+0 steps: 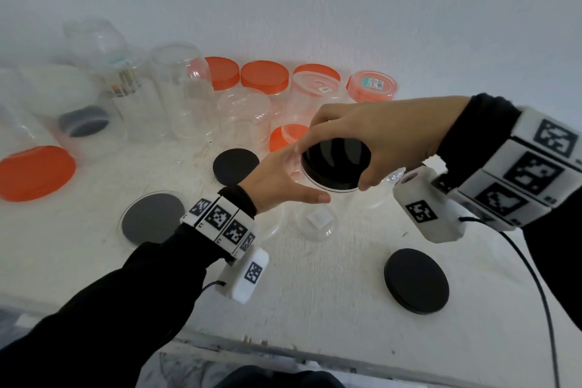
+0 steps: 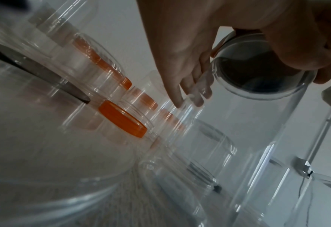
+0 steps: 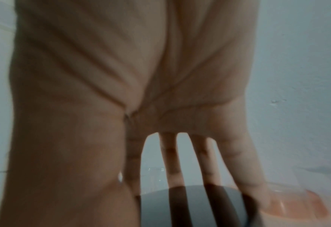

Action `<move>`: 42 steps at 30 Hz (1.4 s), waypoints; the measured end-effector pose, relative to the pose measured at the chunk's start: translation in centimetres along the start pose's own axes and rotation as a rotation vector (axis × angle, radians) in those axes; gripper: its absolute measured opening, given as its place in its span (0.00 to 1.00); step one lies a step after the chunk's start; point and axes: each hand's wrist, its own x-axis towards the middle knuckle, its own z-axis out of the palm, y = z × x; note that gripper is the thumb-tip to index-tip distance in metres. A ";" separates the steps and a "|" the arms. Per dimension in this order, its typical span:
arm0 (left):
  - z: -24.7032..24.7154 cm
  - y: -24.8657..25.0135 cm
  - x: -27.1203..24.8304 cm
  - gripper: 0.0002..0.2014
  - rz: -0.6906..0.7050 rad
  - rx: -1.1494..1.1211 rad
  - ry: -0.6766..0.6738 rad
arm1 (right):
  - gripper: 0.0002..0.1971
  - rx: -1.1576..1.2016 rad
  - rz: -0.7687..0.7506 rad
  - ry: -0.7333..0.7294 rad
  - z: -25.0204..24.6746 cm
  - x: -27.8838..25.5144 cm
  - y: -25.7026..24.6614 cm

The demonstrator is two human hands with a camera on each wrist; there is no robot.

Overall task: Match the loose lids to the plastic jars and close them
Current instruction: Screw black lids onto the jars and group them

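From the head view, our right hand [image 1: 374, 138] claws down over the black lid [image 1: 335, 165], fingertips and thumb curled round its rim, setting it on the mouth of the clear jar [image 1: 318, 217] directly beneath the grip. Our left hand [image 1: 283, 181] lies against that jar's near-left side just under the lid, fingers straight and thumb spread, steadying rather than clasping. Two more black lids lie loose on the table [image 1: 315, 309], one just left of the grip [image 1: 236, 166], one well below it toward us [image 1: 416, 280]; orange lids [image 1: 264, 76] and other clear jars stand beyond.

From the left wrist, the fingers [image 2: 190, 86] lie flat along the jar wall [image 2: 257, 138], and the lid [image 2: 257, 72] shows dark through the neck under the right hand.

From the right wrist, the fingers [image 3: 172, 161] spread down over the lid [image 3: 190, 205]; the picture is blurred, so we cannot tell whether the threads have caught.

To do this well, we judge we should keep the lid level, press lightly, brace the jar more firmly with the left hand, then twist.
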 end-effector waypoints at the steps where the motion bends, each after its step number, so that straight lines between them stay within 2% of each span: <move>1: 0.0 0.0 0.0 0.39 -0.005 -0.003 0.003 | 0.41 -0.006 0.008 0.010 0.0 0.1 0.0; 7: 0.7 0.0 -0.3 0.42 0.013 0.015 0.053 | 0.37 -0.022 0.104 0.093 0.0 0.4 -0.3; 9: 0.8 0.0 -0.3 0.40 0.017 0.035 0.067 | 0.36 -0.071 0.144 0.123 0.3 0.4 -0.6; 14: 1.1 0.1 -0.7 0.38 0.001 0.034 0.105 | 0.32 -0.134 0.281 0.330 1.8 0.6 -1.7; 16: 1.0 0.2 -0.7 0.39 -0.002 0.047 0.103 | 0.33 -0.167 0.305 0.307 1.7 0.4 -1.9; 18: 0.9 0.3 -0.6 0.40 0.004 0.081 0.098 | 0.36 -0.190 0.287 0.167 1.1 0.1 -1.4; 20: 0.8 0.5 -0.6 0.39 0.012 0.103 0.092 | 0.39 -0.102 0.189 -0.009 0.1 -0.3 -1.1; 22: 0.8 0.5 -0.7 0.40 0.020 0.101 0.081 | 0.41 -0.023 0.116 -0.081 -0.3 -0.4 -1.2; 24: 1.0 0.4 -0.6 0.41 0.026 0.119 0.090 | 0.38 -0.009 0.136 -0.020 0.0 -0.2 -1.1; 27: 1.2 0.2 -0.8 0.39 0.014 0.101 0.118 | 0.32 -0.039 0.234 0.167 1.3 0.3 -1.3; 30: 1.4 0.0 -0.9 0.41 0.011 0.053 0.121 | 0.34 -0.113 0.309 0.347 2.5 0.5 -1.6; 32: 1.3 0.0 -0.9 0.43 0.011 0.067 0.119 | 0.37 -0.175 0.308 0.270 2.3 0.2 -1.2; 34: 1.2 -0.1 -0.8 0.44 0.022 0.116 0.125 | 0.38 -0.057 0.213 0.061 1.4 -0.3 -0.8; 36: 1.2 0.0 -0.8 0.42 0.035 0.133 0.129 | 0.39 0.070 0.107 -0.050 0.7 -0.6 -1.0; 38: 1.3 0.0 -0.9 0.40 0.043 0.126 0.120 | 0.36 0.066 0.104 0.010 0.8 -0.4 -1.1; 42: 1.4 0.0 -0.9 0.38 0.026 0.138 0.144 | 0.30 -0.059 0.239 0.221 2.0 0.3 -1.9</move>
